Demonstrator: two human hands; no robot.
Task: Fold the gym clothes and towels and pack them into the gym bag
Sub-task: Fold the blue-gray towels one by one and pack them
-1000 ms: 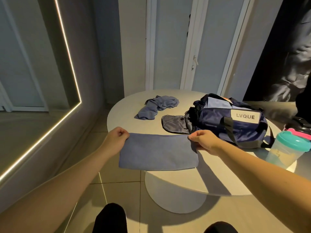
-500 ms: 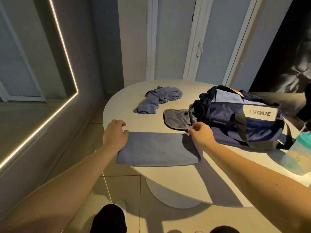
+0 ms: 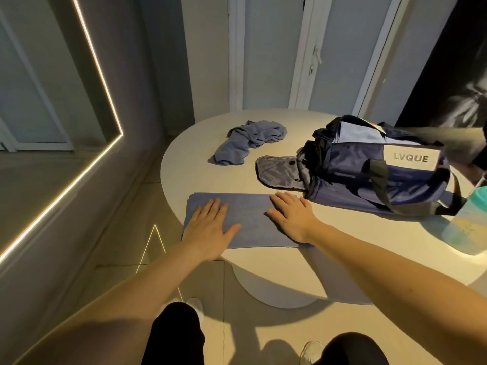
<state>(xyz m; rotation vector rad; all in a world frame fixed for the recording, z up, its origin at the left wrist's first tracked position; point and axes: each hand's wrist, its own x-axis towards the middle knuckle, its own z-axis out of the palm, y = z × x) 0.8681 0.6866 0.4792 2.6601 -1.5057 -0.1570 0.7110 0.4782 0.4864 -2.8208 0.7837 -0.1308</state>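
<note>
Head camera: the blue towel lies folded flat at the near edge of the round table, with its left end hanging a little past the rim. A second ago both hands had curled fingers pinching its far corners while they laid the fold over. Now the corners are let go and neither hand grasps anything. The left hand rests palm down on the left part of the towel and the right hand on the right part, fingers straight, pressing the cloth to the table.

I judge that this fold is set and is being smoothed, so the towel should be ready for one more fold or for packing. The gym bag sits on the table just beyond the right hand, and its end flap lies open on the tabletop near the towel's far edge. A second blue cloth lies crumpled farther back, well apart from the towel and not yet folded, so much of the task remains. A shaker bottle stands beside the bag at the right edge
</note>
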